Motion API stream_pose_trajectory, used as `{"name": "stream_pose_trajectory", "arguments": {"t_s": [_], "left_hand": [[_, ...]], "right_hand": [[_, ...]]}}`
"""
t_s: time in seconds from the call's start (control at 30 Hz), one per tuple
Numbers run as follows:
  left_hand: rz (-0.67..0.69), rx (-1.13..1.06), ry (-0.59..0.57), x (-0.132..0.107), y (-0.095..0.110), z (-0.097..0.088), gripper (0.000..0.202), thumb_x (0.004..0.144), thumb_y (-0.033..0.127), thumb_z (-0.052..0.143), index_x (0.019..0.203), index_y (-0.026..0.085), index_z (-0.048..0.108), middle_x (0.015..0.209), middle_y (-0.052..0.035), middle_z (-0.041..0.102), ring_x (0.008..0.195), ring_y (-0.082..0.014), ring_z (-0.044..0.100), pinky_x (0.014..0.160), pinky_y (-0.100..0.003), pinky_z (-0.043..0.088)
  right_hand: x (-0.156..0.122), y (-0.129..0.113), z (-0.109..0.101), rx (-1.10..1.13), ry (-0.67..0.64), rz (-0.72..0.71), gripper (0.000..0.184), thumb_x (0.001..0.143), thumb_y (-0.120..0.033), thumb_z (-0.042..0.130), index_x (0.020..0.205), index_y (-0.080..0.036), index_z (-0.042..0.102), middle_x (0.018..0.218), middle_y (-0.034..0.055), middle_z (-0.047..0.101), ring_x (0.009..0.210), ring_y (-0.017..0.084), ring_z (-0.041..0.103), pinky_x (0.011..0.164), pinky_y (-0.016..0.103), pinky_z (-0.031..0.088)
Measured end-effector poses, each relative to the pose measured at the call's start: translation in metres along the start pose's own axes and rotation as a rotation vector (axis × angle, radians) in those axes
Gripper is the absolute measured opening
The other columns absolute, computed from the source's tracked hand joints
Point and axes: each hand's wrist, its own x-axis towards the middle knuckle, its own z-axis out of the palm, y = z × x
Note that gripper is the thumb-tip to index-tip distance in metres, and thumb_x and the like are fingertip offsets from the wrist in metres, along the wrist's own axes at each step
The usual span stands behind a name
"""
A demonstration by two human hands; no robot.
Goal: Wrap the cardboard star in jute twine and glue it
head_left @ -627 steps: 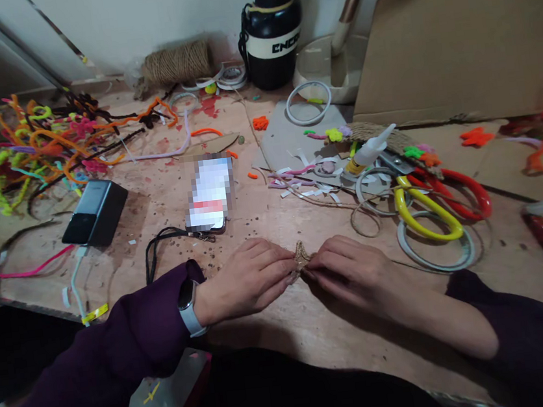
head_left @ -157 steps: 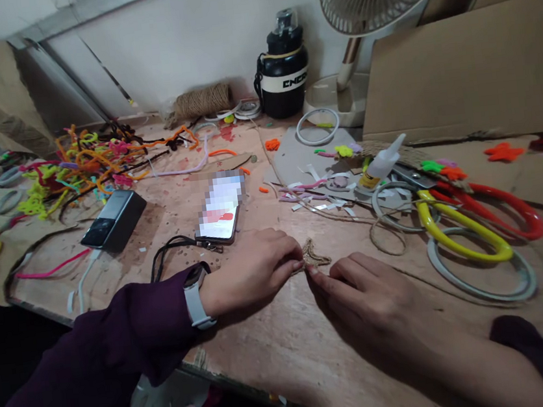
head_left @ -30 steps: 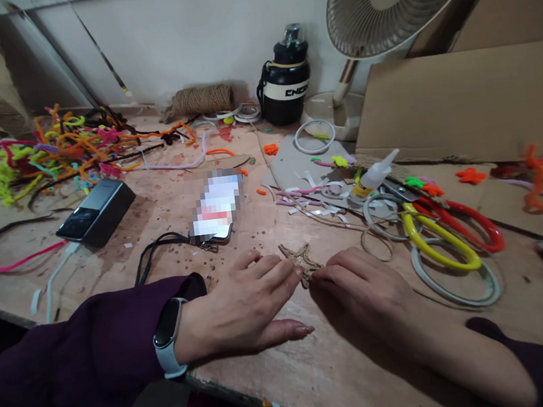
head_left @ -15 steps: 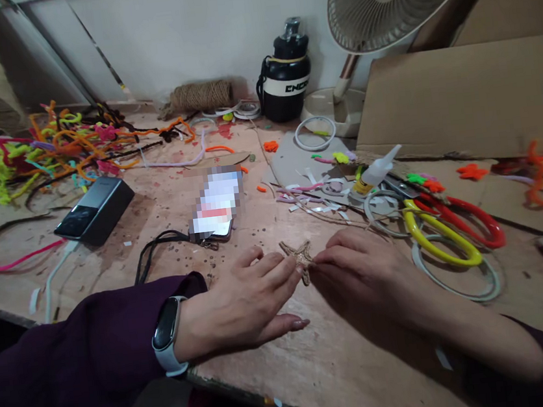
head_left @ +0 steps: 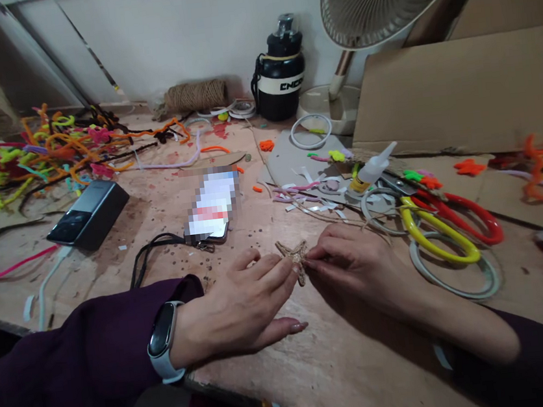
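A small star wrapped in brown twine (head_left: pixel 293 254) lies on the wooden table (head_left: pixel 320 368) between my hands. My left hand (head_left: pixel 237 305) rests flat with its fingers stretched out, the fingertips pressing on the star's left arm. My right hand (head_left: pixel 352 269) is curled, its fingertips pinching the star's right side. A watch (head_left: pixel 162 342) sits on my left wrist.
A phone (head_left: pixel 209 208) and a black box (head_left: pixel 87 214) lie behind my left hand. Yellow and red scissors (head_left: pixel 443 226), tape rings (head_left: pixel 456 274), a glue bottle (head_left: pixel 370 169), a twine spool (head_left: pixel 195 96), a black bottle (head_left: pixel 278 69), a fan, cardboard and several pipe cleaners (head_left: pixel 40 148) crowd the table.
My right hand has slid a little up and left along the star since a second ago. The star has turned slightly. My left hand stays flat on it.
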Motion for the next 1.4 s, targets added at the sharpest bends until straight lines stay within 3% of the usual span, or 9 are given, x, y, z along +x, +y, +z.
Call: {"name": "stream_pose_trajectory", "arguments": {"t_s": [0.27,0.8,1.0,1.2,1.4], "left_hand": [[-0.039,-0.025,-0.050,0.002,0.001,-0.003,0.051,0.103,0.052,0.038,0.133,0.013,0.052,0.130,-0.0104,0.061,0.114,-0.0263,0.056,0.098,-0.042,0.036],[-0.103,-0.137,-0.047,0.006,-0.005,-0.010,0.035,0.102,0.039,0.044,0.125,0.016,0.056,0.122,-0.0097,0.061,0.105,-0.0252,0.056,0.096,-0.043,0.035],[-0.090,-0.125,-0.040,0.008,-0.006,-0.009,0.031,0.101,0.033,0.044,0.124,0.016,0.056,0.119,-0.0095,0.061,0.106,-0.0244,0.056,0.097,-0.043,0.036],[-0.071,-0.127,-0.068,0.009,-0.009,-0.012,0.028,0.100,0.027,0.043,0.123,0.016,0.056,0.119,-0.0094,0.060,0.106,-0.0240,0.055,0.097,-0.042,0.036],[-0.081,-0.182,-0.083,0.008,-0.015,-0.015,0.025,0.100,0.028,0.047,0.120,0.018,0.059,0.117,-0.0077,0.061,0.106,-0.0218,0.057,0.098,-0.041,0.036]], "right_hand": [[-0.003,0.003,0.002,0.013,0.002,0.008,0.011,0.090,-0.015,0.062,0.082,-0.018,0.069,0.077,0.0032,0.064,0.071,0.014,0.060,0.063,0.025,0.048],[-0.003,0.001,0.002,0.087,-0.027,0.111,0.009,0.091,-0.018,0.062,0.084,-0.019,0.068,0.079,0.0029,0.066,0.075,0.015,0.062,0.067,0.027,0.049],[-0.002,-0.001,-0.001,0.086,-0.058,0.123,0.009,0.090,-0.018,0.062,0.082,-0.019,0.068,0.077,0.0028,0.067,0.072,0.015,0.062,0.065,0.026,0.048],[-0.002,-0.004,0.000,0.176,-0.089,0.239,0.007,0.088,-0.018,0.063,0.081,-0.018,0.066,0.074,0.0014,0.067,0.065,0.012,0.060,0.058,0.023,0.047],[-0.009,-0.007,0.004,0.128,-0.076,0.095,0.011,0.092,-0.016,0.056,0.088,-0.019,0.066,0.079,0.0032,0.067,0.072,0.014,0.061,0.064,0.026,0.049]]}}
